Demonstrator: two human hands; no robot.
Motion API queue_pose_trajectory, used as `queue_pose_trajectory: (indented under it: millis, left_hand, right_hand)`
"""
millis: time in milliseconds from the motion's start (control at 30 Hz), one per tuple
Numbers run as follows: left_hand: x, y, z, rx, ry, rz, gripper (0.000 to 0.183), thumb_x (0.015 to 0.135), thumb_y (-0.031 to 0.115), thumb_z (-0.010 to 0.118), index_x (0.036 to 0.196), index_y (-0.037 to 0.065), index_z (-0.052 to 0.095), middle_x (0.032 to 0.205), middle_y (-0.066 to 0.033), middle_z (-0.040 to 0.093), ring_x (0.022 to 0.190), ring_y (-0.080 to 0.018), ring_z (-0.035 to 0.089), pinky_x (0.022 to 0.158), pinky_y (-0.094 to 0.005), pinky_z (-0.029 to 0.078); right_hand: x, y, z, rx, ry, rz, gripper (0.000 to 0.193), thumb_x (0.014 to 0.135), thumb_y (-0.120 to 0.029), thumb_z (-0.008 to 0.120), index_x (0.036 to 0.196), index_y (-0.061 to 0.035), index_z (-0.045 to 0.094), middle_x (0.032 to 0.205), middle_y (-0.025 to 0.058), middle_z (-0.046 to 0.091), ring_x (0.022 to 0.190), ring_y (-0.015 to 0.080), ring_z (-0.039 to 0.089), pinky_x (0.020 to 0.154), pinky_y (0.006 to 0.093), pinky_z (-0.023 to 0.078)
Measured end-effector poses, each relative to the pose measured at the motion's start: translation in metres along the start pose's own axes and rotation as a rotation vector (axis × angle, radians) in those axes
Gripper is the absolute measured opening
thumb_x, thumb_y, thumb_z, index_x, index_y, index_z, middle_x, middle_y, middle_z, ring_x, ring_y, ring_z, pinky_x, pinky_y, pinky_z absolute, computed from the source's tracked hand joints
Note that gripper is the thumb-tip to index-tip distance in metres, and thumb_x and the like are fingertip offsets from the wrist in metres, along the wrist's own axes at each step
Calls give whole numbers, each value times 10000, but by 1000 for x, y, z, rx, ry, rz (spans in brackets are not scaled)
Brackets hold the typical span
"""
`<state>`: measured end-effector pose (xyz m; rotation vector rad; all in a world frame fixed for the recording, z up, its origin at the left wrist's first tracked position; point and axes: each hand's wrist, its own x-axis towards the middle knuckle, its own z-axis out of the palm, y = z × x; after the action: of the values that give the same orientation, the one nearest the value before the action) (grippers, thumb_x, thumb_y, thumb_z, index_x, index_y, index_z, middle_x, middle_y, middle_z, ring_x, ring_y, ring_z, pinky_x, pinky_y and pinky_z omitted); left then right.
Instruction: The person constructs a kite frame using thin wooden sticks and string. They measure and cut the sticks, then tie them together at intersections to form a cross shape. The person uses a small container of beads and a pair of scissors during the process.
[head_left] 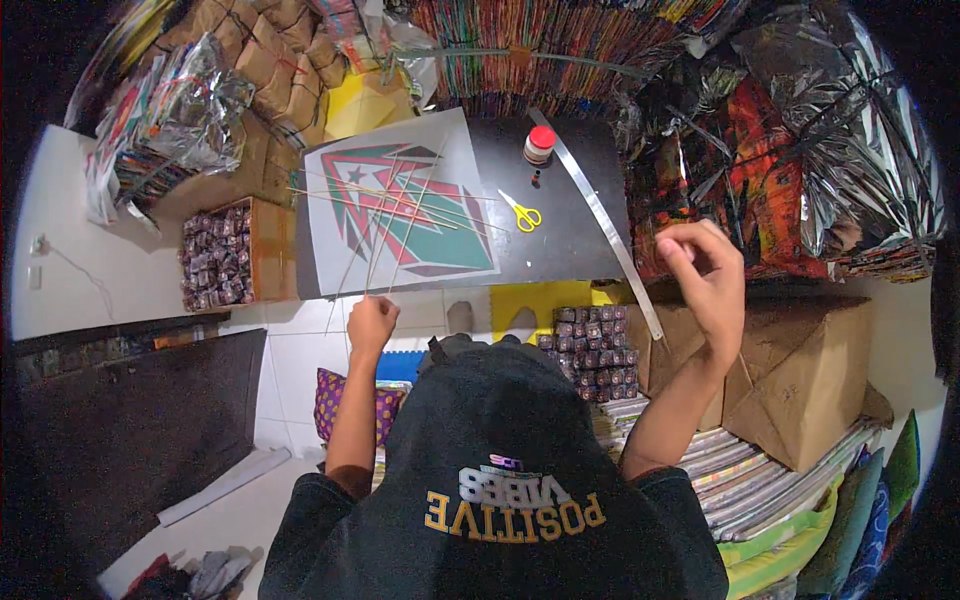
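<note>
My left hand (372, 322) is closed at the near edge of a dark table, its fingers around the lower end of a thin stick (377, 258). Beyond it, several more thin sticks (440, 207) lie crossed over a large white sheet with a red, green and black design (450, 245). On the right, my right hand (705, 270) is raised beside the table with its fingers curled and thumb pressed in. Whatever it may hold is too small to make out. Yellow-handled scissors (524, 216) rest between the sheet and a long metal ruler (590, 200).
A red-lidded jar (540, 143) stands at the table's far side. Boxed stacks of small dark packets (217, 258) sit to the left. Foil-like bundles (860, 130) and a large cardboard box (800, 380) crowd the right. Tied stacks of colourful sheets (490, 60) line the back.
</note>
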<state>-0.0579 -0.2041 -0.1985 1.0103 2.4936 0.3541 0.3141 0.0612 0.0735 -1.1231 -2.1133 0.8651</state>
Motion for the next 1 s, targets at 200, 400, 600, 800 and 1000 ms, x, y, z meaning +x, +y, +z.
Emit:
queue_pose_trajectory:
  millis: [200,400,600,800,1000]
  left_hand:
    - [10,-14,5,140,-2,-102,157,771,241,811,802,88,799,846,-183,758,814,-398,741,776,-481,599]
    - [24,3,-20,44,-440,127,514,658,311,939,1054,41,752,913,-170,755,887,-354,733,834,-443,578]
    - [32,55,-65,-89,-347,405,599,723,269,927,1212,25,682,1073,-136,734,984,-287,686,921,-384,535]
    - [15,172,-135,-519,-224,698,362,913,170,766,1240,31,699,1118,-112,745,1010,-209,690,927,-347,529]
    - [-36,256,-165,-839,-228,902,346,895,143,791,1210,12,736,1137,-107,765,1055,-179,713,944,-332,539]
  right_hand:
    - [2,6,-29,-154,222,-45,97,918,-57,737,988,11,736,839,23,622,754,102,517,711,260,435]
    - [-3,-1,-41,-107,243,-110,86,926,-52,737,975,18,722,834,1,580,768,86,489,706,247,410]
    - [-2,-17,-20,35,192,-110,62,909,-42,747,950,3,733,824,-13,576,735,75,449,658,234,362]
    - [-3,-40,11,93,52,-155,66,870,-45,761,918,-5,743,790,7,584,706,83,465,634,242,374]
    - [-2,-57,48,192,-90,-241,96,872,-65,760,950,-12,742,792,49,616,692,130,554,633,284,442]
